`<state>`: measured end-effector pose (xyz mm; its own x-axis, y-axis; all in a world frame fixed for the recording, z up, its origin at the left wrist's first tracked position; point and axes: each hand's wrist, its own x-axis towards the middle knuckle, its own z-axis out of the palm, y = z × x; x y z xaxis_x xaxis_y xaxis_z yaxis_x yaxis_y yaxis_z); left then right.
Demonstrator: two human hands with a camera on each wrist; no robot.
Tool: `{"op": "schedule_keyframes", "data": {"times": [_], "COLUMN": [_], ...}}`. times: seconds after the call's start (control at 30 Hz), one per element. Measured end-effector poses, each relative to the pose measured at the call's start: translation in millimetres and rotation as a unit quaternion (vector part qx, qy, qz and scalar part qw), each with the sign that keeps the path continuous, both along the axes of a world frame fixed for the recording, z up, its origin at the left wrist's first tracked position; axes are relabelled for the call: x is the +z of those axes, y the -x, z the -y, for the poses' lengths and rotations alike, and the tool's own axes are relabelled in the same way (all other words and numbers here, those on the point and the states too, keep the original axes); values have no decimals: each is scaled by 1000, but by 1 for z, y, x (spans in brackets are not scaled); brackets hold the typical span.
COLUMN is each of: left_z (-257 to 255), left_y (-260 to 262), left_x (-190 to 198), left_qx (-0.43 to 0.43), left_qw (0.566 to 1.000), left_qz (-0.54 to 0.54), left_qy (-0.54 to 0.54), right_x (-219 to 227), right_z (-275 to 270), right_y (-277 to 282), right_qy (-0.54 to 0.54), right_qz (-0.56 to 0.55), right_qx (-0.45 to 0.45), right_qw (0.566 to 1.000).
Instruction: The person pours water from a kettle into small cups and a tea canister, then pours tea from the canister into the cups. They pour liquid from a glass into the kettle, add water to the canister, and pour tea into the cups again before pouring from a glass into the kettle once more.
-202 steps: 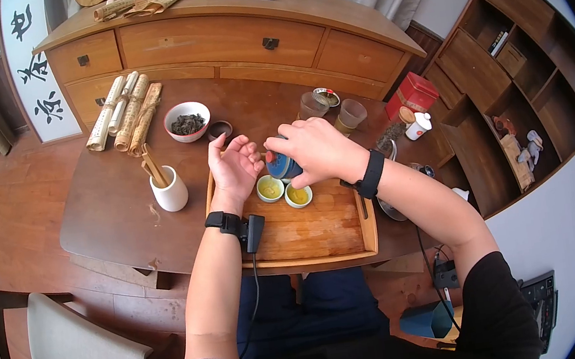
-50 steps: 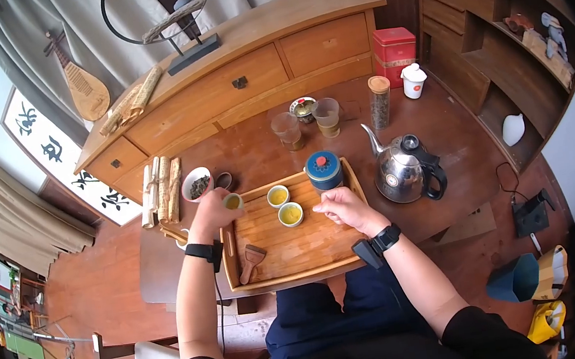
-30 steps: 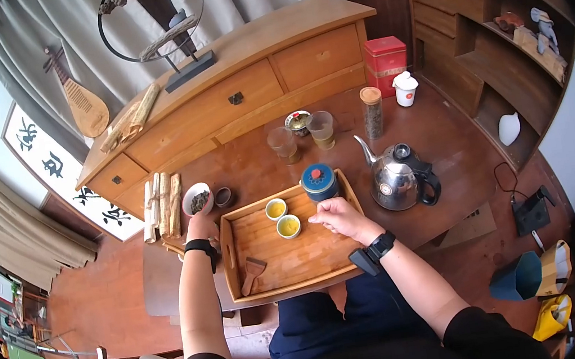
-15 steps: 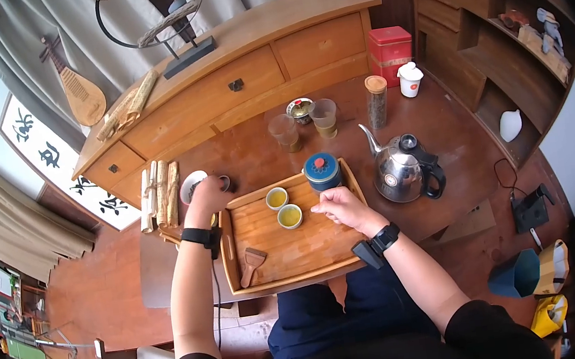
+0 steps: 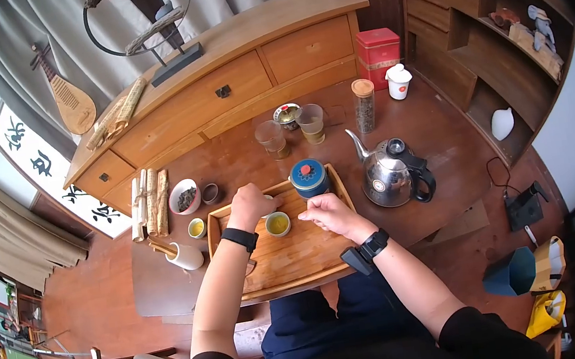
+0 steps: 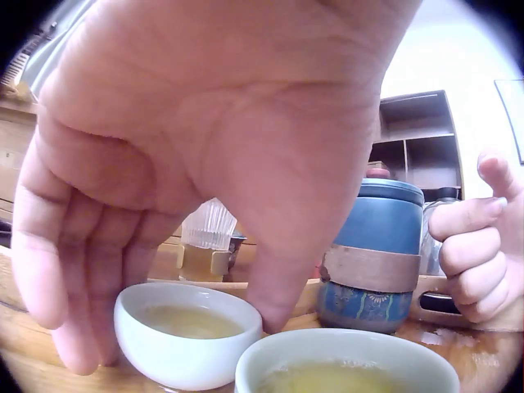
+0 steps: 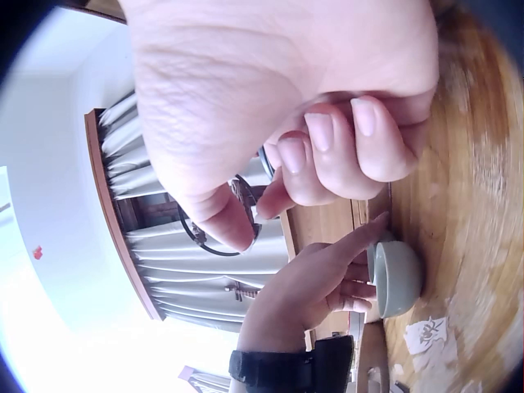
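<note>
My left hand point(image 5: 249, 205) reaches over the wooden tray point(image 5: 299, 265), its thumb and fingers on opposite sides of a white teacup point(image 6: 184, 348) of yellow tea. The thumb tip is at the rim; from above, the hand covers most of this cup. Close beside it stands a second filled teacup point(image 5: 278, 227). A third teacup point(image 5: 196, 228) with tea is on the table left of the tray. Over the tray's right side, my right hand point(image 5: 332, 214) holds nothing, with loosely curled fingers. Just behind it stands a blue lidded canister point(image 5: 310, 179) with a red knob.
A steel kettle point(image 5: 385, 179) stands right of the tray. Leftward are a bowl point(image 5: 173, 194) of tea leaves, a small dark cup point(image 5: 210, 193), a white tool holder point(image 5: 187, 256) and scrolls point(image 5: 151, 201). Behind are two glasses point(image 5: 271, 138) and a corked jar point(image 5: 364, 107).
The left hand carried a teacup off the tray, left it on the table at the left, and came back to another cup. Earliest, the right hand held the blue canister over the cups.
</note>
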<state>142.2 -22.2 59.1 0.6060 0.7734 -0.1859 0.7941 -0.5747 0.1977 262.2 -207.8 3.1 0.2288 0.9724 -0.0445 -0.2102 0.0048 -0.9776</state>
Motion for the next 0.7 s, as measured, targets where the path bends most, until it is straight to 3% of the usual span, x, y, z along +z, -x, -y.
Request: {"op": "schedule_keyframes", "data": {"times": [0.2,0.4,0.53,0.6,0.7], "left_z": [-12,-51,-81,-122,-125], "left_y": [-3,-13,-22,-10,-9], "left_x": [4,33,33,-7,-26], "left_qx": [-26,17,95,29,12], "left_qw": [1000,996,993,988,992], "left_qz": [-3,85,55,144,118], "left_qy": [-7,4,48,48,-48], "right_x": [4,5,4,12,5], "right_z": [1,1,4,5,1], "right_y": [1,1,1,2,2], "right_qy": [-5,6,6,-1,-10], "right_qz": [4,8,35,16,17], "right_qx": [0,0,-7,-4,-3], "right_qw": [1000,1000,999,1000,1000]}}
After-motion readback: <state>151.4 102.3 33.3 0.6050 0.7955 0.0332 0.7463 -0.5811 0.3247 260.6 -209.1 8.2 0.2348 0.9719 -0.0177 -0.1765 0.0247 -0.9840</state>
